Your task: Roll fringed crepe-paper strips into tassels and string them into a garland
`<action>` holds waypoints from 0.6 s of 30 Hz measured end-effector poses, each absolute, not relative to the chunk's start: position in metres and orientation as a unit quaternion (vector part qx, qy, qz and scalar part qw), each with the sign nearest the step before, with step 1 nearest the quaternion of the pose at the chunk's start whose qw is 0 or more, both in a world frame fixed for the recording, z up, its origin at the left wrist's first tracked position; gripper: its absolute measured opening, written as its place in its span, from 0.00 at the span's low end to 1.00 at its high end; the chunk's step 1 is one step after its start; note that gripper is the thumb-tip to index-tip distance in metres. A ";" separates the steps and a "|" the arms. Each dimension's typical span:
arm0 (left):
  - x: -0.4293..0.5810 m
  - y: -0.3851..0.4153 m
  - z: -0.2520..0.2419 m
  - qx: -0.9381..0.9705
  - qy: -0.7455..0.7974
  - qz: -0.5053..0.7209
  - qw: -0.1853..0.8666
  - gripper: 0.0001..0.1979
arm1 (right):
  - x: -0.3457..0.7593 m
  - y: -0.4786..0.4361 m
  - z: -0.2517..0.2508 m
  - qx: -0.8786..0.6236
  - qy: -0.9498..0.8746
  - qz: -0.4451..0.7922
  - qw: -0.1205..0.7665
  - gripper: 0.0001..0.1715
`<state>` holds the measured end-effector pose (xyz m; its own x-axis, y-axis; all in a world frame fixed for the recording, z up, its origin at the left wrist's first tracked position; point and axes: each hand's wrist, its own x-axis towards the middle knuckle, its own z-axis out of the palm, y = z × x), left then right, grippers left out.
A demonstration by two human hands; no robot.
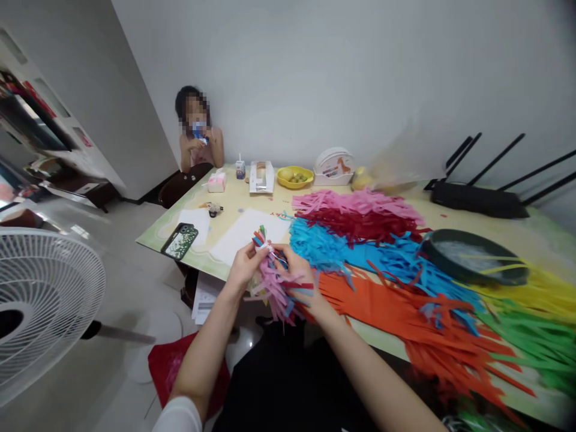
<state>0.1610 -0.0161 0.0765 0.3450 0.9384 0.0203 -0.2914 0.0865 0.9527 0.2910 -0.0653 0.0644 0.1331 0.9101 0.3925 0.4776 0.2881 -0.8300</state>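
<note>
Near the table's front edge, my left hand pinches the top of a bundle of coloured strips, mostly pink with some red and blue. A white tie shows round the bundle's neck, with short red, blue and green ends above it. My right hand is closed on the bundle's right side, its fingertips partly hidden among the strips. Just right of my hands lie fringed strips on the table: pink, dark red, blue and orange.
Yellow and green strips and a dark round tray lie right, before a black router. A phone and white paper are left. A person sits at the far end. A fan stands left.
</note>
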 end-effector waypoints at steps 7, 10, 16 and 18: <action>0.175 0.004 0.062 0.383 0.378 0.554 0.635 0.15 | 0.277 -0.058 0.053 -0.551 -0.650 0.175 0.493 0.29; 0.172 0.012 0.061 0.370 0.376 0.540 0.655 0.16 | 0.281 -0.056 0.047 -0.528 -0.668 0.216 0.478 0.37; 0.168 0.029 0.066 0.348 0.365 0.492 0.710 0.19 | 0.272 -0.055 0.038 -0.515 -0.662 0.257 0.480 0.37; 0.171 0.031 0.063 0.335 0.379 0.495 0.707 0.19 | 0.267 -0.054 0.039 -0.519 -0.660 0.254 0.480 0.36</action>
<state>0.1706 0.0310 0.0634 0.2225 0.9535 -0.2035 -0.4469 0.2852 0.8479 0.2670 -0.0541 0.0389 0.0003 0.9291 0.3699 0.4404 0.3320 -0.8342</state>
